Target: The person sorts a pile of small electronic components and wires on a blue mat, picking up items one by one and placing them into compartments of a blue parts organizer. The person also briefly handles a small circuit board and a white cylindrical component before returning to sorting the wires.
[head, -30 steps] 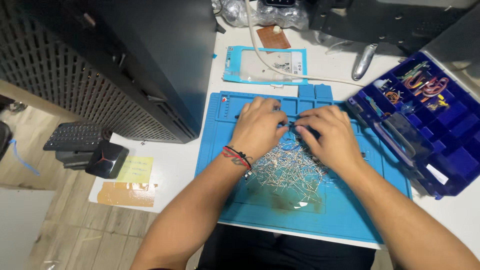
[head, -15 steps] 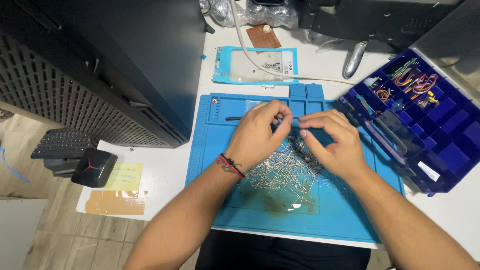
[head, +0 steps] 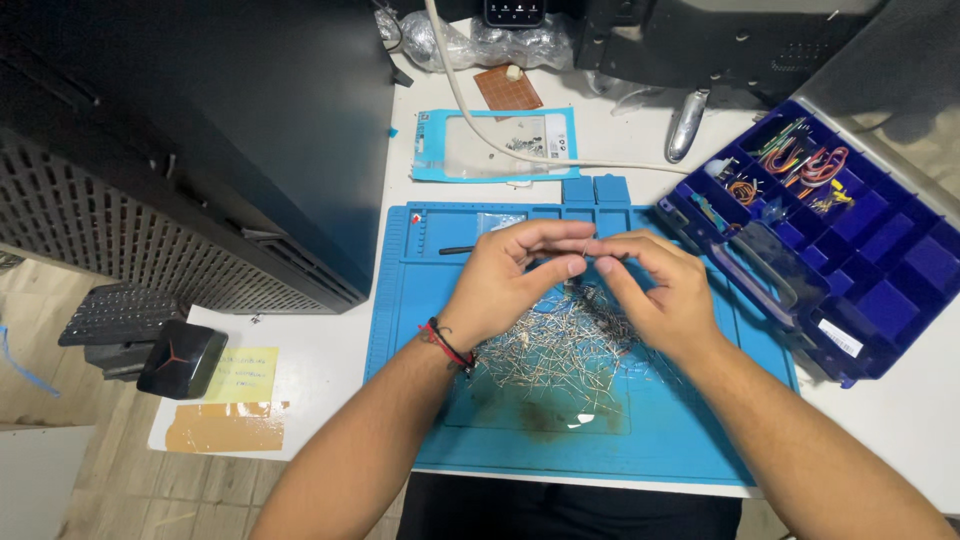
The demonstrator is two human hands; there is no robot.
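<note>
Your left hand [head: 505,285] and right hand [head: 655,290] pinch one thin wire lead [head: 590,256] between meeting fingertips, just above the pile of loose leads [head: 565,350] on the blue work mat [head: 680,430].

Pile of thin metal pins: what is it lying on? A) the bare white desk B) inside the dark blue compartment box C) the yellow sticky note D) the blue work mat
D: the pile of thin metal pins lies spread on the blue work mat, just below the left hand and right hand, whose fingertips meet above it.
</note>
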